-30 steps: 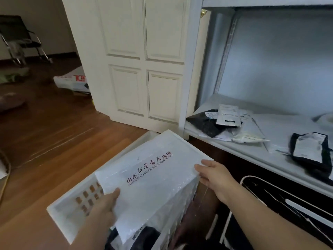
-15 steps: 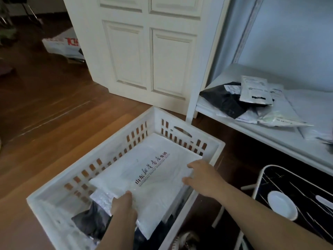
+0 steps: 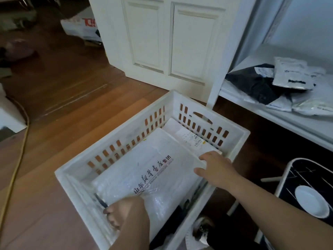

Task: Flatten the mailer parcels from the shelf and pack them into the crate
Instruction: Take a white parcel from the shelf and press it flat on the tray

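Lower centre of the frame: we see a white slotted plastic crate (image 3: 115, 154) standing on the brown wooden floor (image 3: 72, 91). In it lies a white bubble-lined mailer parcel with dark printed lettering (image 3: 155, 170), on top of another white mailer with a shipping label (image 3: 191, 137) and dark items we cannot identify. Our left hand (image 3: 124, 213) rests on the lettered mailer's near corner, fingers curled down at its edge. Our right hand (image 3: 215, 167) holds the mailer's right edge, thumb on top. Upper right: a white shelf (image 3: 281, 116) carries a black plastic mailer (image 3: 255, 83), a small white pouch (image 3: 292, 74) on top, and further pale mailers (image 3: 313, 105). Upper centre: white panelled doors (image 3: 173, 38).
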